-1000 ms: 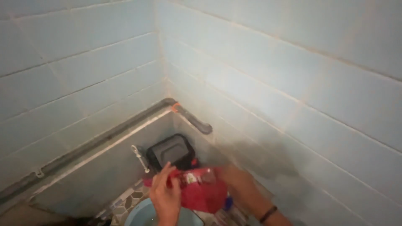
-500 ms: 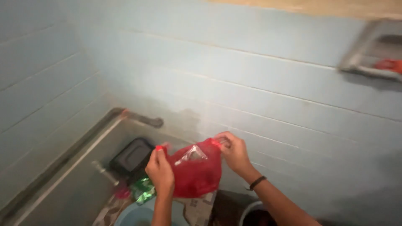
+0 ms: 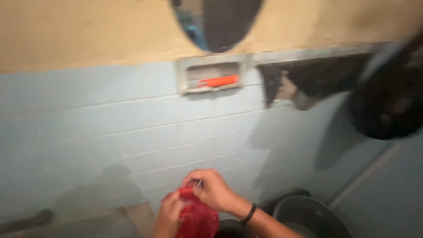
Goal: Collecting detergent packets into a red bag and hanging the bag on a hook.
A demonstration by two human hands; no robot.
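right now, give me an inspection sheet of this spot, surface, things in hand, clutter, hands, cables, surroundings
surface: no worktop in view; pale blue tiled wall fills the frame, bare tan wall above it
things in hand: red plastic bag, bunched at its top between both hands
clutter: dark round bucket at lower right; dark blurred shape hanging at upper right
hands: left hand and right hand both pinch the top of the bag; black band on the right wrist
cables: nothing seen
surroundings: recessed wall niche holding an orange item; mirror above it; picture is motion blurred
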